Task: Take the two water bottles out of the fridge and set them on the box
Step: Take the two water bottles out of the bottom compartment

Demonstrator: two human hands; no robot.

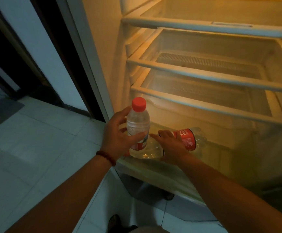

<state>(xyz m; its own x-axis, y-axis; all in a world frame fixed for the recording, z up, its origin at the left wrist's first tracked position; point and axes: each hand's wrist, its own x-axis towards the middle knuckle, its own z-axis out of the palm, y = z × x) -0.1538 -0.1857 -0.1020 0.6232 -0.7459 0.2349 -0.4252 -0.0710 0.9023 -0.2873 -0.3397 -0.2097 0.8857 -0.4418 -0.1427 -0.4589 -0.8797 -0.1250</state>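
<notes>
Upright, one bottle [138, 122] in left hand [118, 137].

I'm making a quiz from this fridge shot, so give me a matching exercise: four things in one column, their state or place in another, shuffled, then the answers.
1. upright bottle
2. lying bottle
3. bead bracelet
4. fridge shelves

A. on its side on the fridge floor, under the right hand
B. bare
C. on the left wrist
D. gripped by the left hand

Pairs: 1-D, 2-A, 3-C, 4-B
</notes>
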